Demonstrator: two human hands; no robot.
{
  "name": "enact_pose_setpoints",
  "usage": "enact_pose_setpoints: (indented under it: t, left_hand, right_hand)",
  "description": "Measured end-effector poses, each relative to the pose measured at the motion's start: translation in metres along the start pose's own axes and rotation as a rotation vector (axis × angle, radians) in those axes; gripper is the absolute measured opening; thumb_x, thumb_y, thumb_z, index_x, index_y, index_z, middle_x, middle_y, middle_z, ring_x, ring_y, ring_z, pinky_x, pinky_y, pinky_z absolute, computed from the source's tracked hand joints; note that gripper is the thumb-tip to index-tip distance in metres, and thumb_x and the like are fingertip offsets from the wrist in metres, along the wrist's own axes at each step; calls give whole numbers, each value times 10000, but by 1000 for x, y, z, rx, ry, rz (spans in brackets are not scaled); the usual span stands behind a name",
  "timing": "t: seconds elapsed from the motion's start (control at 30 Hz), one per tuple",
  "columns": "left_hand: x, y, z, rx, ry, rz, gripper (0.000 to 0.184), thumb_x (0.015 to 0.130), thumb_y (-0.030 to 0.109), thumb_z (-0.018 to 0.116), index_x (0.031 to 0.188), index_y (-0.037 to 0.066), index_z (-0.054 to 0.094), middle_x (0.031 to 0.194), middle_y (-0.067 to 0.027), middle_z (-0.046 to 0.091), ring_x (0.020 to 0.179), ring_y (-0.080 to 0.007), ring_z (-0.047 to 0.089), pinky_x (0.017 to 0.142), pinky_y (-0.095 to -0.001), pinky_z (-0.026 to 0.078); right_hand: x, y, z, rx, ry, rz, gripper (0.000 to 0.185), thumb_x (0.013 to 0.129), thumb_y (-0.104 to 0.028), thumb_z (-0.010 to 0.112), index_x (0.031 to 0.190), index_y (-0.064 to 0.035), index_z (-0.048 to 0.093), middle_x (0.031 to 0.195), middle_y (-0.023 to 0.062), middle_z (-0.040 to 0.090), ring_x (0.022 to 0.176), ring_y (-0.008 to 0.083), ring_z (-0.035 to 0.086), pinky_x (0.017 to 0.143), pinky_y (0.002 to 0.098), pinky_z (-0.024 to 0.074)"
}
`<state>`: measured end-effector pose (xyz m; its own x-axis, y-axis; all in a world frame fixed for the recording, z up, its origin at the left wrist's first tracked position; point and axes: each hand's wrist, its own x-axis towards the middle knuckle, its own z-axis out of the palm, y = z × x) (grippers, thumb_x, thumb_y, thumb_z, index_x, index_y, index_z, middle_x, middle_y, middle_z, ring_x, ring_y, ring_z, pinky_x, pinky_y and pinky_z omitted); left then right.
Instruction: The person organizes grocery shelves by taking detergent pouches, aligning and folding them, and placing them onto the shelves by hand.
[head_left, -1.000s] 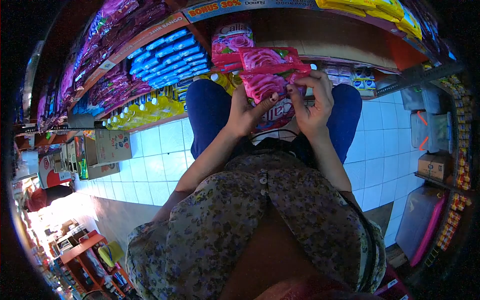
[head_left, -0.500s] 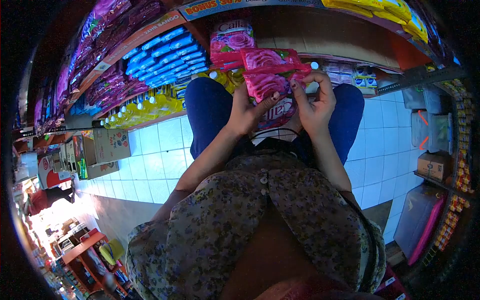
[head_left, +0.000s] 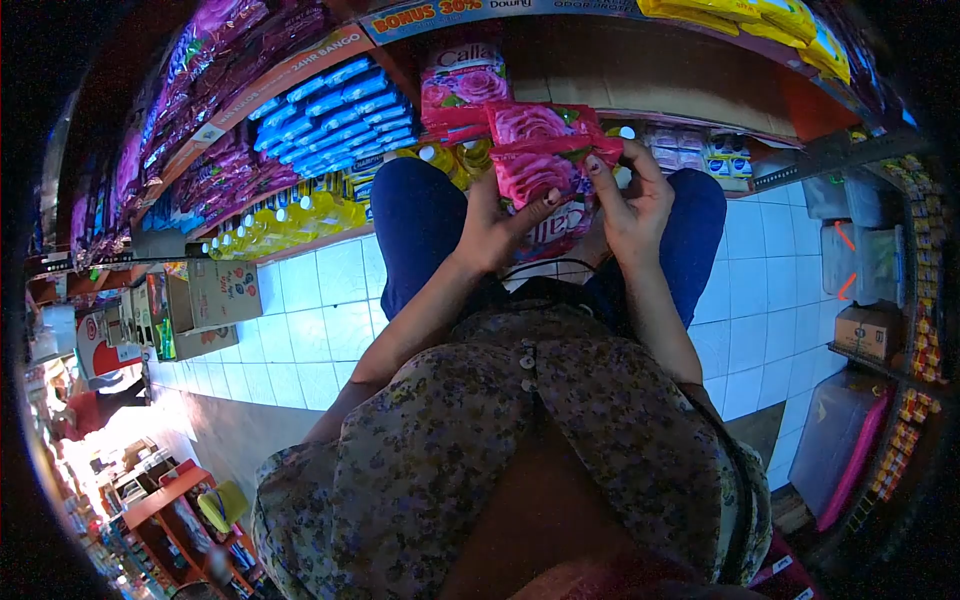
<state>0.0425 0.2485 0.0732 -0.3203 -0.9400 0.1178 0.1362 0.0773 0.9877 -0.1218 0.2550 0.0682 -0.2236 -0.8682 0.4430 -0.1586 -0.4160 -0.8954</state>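
Observation:
Pink packets with rose pictures (head_left: 538, 172) are held in front of the lower shelf, between my knees. My left hand (head_left: 492, 222) grips their left side, its thumb across the front. The fingers behind the packets are hidden. At the upper right edge, my right hand (head_left: 632, 205) pinches the packets between thumb and fingers. Another rose-patterned part hangs at the top of the held packets, and lettering shows at the bottom. Just behind them, a pink Calla pack (head_left: 463, 80) stands on the shelf.
Blue packets (head_left: 345, 115) lie stacked on the shelf at left, above yellow bottles (head_left: 320, 212). Yellow packets (head_left: 750, 20) rest on the upper shelf. Cardboard boxes (head_left: 222, 293) stand at left, with clear plastic bins (head_left: 862, 262) at right.
My right hand has shifted its fingers along the packets' upper right edge, and its thumb has moved up. The packets have moved slightly right. My left hand keeps its grip.

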Motion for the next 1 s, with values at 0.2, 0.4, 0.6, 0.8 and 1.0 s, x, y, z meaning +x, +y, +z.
enact_pose_setpoints:
  t: [0.2,0.4,0.6,0.8,1.0]
  left_hand:
    - [-3,-2,0,17,-6,18,347,769,149,664,1040,-3,509,954,-75,599,890,-150,556,814,-301,428]
    - [-4,2,-2,119,-22,46,341,776,156,655,1042,-1,512,962,-80,597,904,-155,553,820,-303,426]
    - [-4,-3,-5,116,-22,54,349,774,168,660,1040,-4,513,955,-82,599,897,-159,556,818,-305,428]
    - [-4,-5,-5,113,0,74,353,775,174,661,1036,-10,511,957,-86,598,904,-160,561,817,-310,436]
    - [-5,-3,-7,60,-2,9,399,748,171,685,1050,-12,498,963,-92,598,901,-170,570,815,-312,443]
  right_hand:
    - [1,-4,0,50,28,11,195,781,-144,645,915,-14,590,883,60,591,833,126,534,775,259,404]
    - [-1,-3,1,86,22,13,182,782,-144,644,895,-10,594,861,44,586,812,112,526,757,247,401]
    - [0,-3,2,90,-8,25,177,790,-142,636,902,-12,593,865,40,587,821,106,527,757,246,404]
    - [3,-20,10,191,63,46,174,790,-109,630,938,-25,594,900,53,598,859,122,542,778,268,419]
    - [-1,-9,-1,14,-19,-54,256,770,-76,642,1007,-20,565,920,76,593,889,137,544,792,262,419]
